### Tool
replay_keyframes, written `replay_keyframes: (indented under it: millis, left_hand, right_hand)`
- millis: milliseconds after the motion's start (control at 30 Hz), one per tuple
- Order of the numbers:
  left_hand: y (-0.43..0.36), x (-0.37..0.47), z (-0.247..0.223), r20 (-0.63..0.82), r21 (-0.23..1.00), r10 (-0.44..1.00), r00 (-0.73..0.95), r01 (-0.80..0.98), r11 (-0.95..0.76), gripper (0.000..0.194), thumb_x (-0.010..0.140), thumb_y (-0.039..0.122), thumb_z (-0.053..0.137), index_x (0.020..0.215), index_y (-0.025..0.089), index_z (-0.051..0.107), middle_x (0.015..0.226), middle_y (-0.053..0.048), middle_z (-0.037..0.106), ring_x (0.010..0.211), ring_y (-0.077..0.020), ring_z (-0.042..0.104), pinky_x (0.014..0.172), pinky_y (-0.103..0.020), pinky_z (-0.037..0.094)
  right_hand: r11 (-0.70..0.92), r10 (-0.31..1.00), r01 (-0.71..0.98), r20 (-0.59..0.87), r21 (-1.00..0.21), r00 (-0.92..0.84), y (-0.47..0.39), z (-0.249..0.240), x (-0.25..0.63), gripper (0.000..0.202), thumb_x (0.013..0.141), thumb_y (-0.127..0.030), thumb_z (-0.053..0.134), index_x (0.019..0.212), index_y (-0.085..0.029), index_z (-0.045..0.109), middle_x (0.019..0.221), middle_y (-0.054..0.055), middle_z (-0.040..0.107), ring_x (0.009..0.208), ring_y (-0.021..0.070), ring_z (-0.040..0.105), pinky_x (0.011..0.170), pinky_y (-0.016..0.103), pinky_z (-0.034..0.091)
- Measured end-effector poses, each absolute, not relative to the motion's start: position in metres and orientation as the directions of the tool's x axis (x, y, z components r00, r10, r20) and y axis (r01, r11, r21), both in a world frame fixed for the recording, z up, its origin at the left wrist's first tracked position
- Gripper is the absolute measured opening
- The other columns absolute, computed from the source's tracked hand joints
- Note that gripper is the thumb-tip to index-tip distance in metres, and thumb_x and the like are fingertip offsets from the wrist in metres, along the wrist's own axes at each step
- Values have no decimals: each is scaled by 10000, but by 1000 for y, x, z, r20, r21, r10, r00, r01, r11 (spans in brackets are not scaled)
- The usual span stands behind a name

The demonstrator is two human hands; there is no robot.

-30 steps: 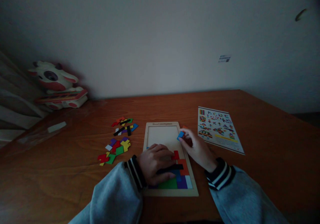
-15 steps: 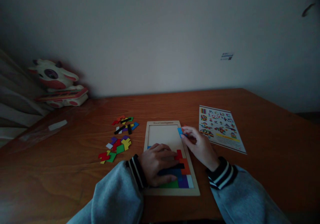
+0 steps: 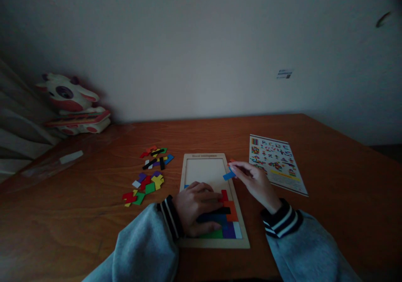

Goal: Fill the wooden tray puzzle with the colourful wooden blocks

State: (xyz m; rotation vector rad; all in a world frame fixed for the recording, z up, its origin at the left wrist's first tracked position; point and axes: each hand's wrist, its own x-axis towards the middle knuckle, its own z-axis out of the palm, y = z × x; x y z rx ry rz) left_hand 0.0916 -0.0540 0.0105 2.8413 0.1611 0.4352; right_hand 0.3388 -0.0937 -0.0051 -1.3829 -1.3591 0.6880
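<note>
A wooden puzzle board (image 3: 245, 231) lies on the table, its lower part filled with coloured pieces, among them a black bar (image 3: 224, 210) and an orange piece (image 3: 233, 215). My left hand (image 3: 197, 206) rests flat over these pieces with its fingers spread, hiding some of them. Over the board's right edge, my right hand (image 3: 251, 179) pinches a blue piece (image 3: 228, 176) between thumb and fingers. A bit of an orange piece (image 3: 232, 161) shows just behind those fingertips.
Loose coloured pieces lie left of the board in a far pile (image 3: 157, 158) and a nearer pile (image 3: 146, 185). A printed pattern sheet (image 3: 279, 164) is at the right. A cow-shaped toy keyboard (image 3: 77, 106) stands at the back left by a curtain.
The blue piece has turned in my right hand and now points towards the lower left. My right hand has shifted slightly to the right. My left hand stays on the board.
</note>
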Motion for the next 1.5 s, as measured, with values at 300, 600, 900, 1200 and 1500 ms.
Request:
replay_keyframes:
  millis: [300, 600, 900, 1200, 1500]
  left_hand:
    - [-54, 91, 9, 278, 278, 147, 949, 66, -958, 526, 895, 528, 514, 1271, 173, 606, 1297, -104, 627, 1101, -284, 555, 919, -444, 460]
    - [-54, 91, 11, 264, 287, 150, 953, 71, -955, 527, 889, 519, 533, 1289, 181, 593, 1297, -104, 626, 1100, -279, 556, 930, -436, 458]
    - [-53, 91, 11, 273, 283, 145, 951, 65, -957, 513, 888, 521, 535, 1266, 182, 611, 1294, -93, 631, 1089, -274, 561, 911, -434, 464]
    - [-54, 91, 10, 281, 274, 147, 949, 67, -959, 503, 902, 518, 519, 1270, 188, 614, 1290, -95, 632, 1117, -283, 535, 930, -444, 462]
    - [-53, 91, 10, 299, 301, 153, 942, 59, -952, 484, 909, 504, 522, 1267, 191, 616, 1293, -113, 623, 1134, -294, 523, 946, -456, 470]
  right_hand:
    - [205, 979, 551, 173, -809, -109, -99, 0, 338, 225, 892, -372, 618, 1036, -252, 743, 1006, 41, 769, 926, 221, 718, 843, 375, 570]
    - [313, 949, 589, 225, -746, -219, -99, 1, 339, 232, 952, -331, 537, 1067, -302, 736, 1050, 28, 752, 980, 213, 690, 906, 402, 540]
    - [407, 913, 644, 300, -648, -275, -99, 0, 336, 186, 935, -319, 582, 1043, -273, 725, 1022, 51, 689, 975, 208, 641, 884, 374, 524]
    - [365, 926, 693, 316, -622, -204, -99, -1, 339, 161, 884, -393, 645, 876, -238, 689, 912, 41, 635, 855, 207, 634, 787, 368, 537]
    - [326, 942, 688, 287, -649, -175, -99, -1, 340, 193, 956, -356, 526, 921, -218, 656, 926, 50, 635, 868, 198, 625, 800, 358, 513]
